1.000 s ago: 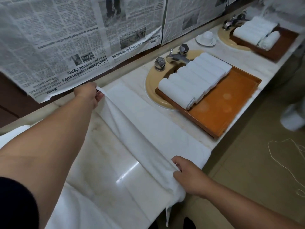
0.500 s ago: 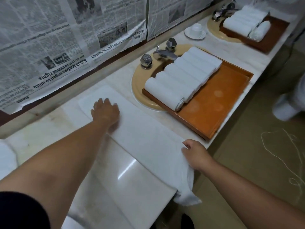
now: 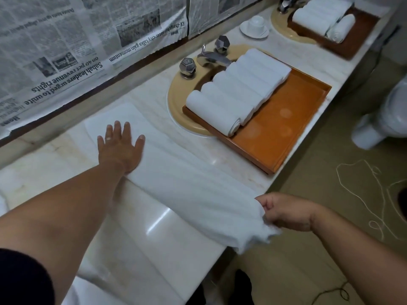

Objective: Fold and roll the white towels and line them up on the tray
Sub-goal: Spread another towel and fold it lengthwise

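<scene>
Across the pale marble worktop (image 3: 123, 234) a long white towel (image 3: 176, 172) lies folded into a strip. It runs from near the back wall to the front edge, where its near end bunches and spills over. Further along to the right, an orange-brown tray (image 3: 286, 119) sits over a sink. A row of rolled towels (image 3: 237, 89) lies side by side and touching along its back half, with wood showing in front of them. The left grip (image 3: 120, 148) is released, its palm flat and fingers spread on the far end of the strip, pinning it down. The right grip (image 3: 286, 212) is clenched on the near end, fingers curled round gathered cloth at the worktop's edge. The towel looks light, soft and limp, so it will likely sag and wrinkle wherever it is unsupported; the ripples running toward the right grip suggest as much. It will probably slide easily on the polished marble. It seems best taken by the end edge or corners, drawn gently taut against the flat palm, then rolled firmly from one end.
</scene>
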